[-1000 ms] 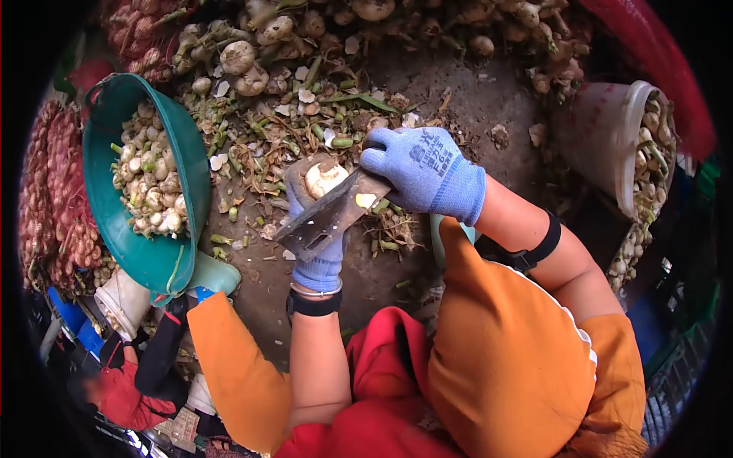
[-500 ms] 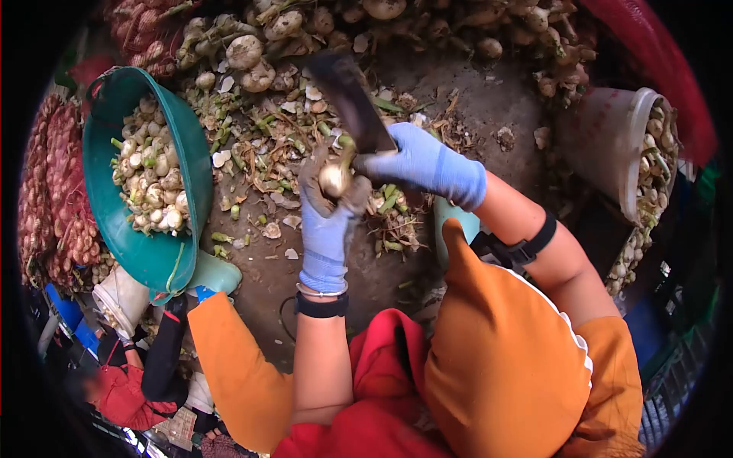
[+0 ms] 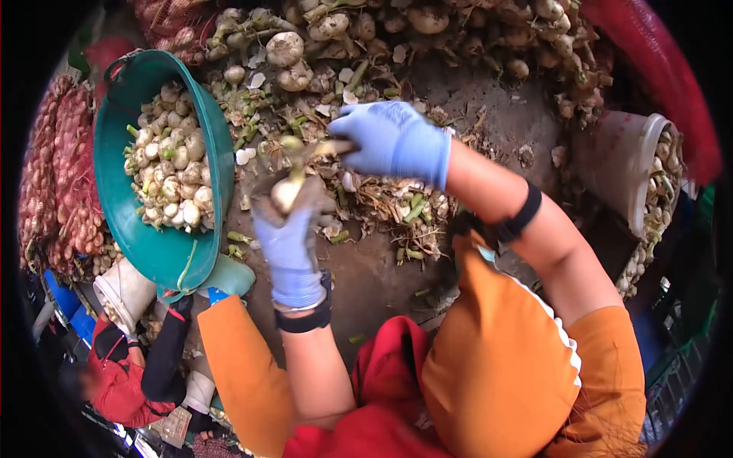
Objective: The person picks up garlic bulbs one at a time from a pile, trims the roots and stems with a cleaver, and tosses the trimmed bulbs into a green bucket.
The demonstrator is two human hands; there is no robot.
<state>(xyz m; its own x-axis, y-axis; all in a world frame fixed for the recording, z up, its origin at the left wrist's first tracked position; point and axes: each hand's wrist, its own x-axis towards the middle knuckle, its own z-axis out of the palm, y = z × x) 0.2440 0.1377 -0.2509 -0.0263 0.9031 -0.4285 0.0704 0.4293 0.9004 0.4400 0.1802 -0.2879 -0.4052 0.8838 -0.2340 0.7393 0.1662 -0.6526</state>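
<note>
My left hand (image 3: 289, 244), in a blue glove with a dirty dark palm, grips a white garlic bulb (image 3: 286, 195) with a green stem stub (image 3: 292, 149). Motion blurs its fingers. My right hand (image 3: 393, 141), in a matching glove, is closed just above and to the right, around the knife (image 3: 334, 146). The broad blade is hardly visible now, seen as a narrow blurred shape pointing at the stem. Below both hands lies a litter of cut stems, roots and peel (image 3: 412, 217).
A green basin (image 3: 114, 206) of trimmed bulbs stands left. Untrimmed garlic (image 3: 427, 23) is heaped at the back. A white bucket (image 3: 615, 168) of stems lies tipped at right. Red mesh sacks (image 3: 69, 168) line the left edge. Another person (image 3: 126, 389) sits at lower left.
My left hand has shifted left with the bulb. My right hand has moved left and up, and the blade, broad and dark before, is turned nearly out of sight. The view has shifted slightly.
</note>
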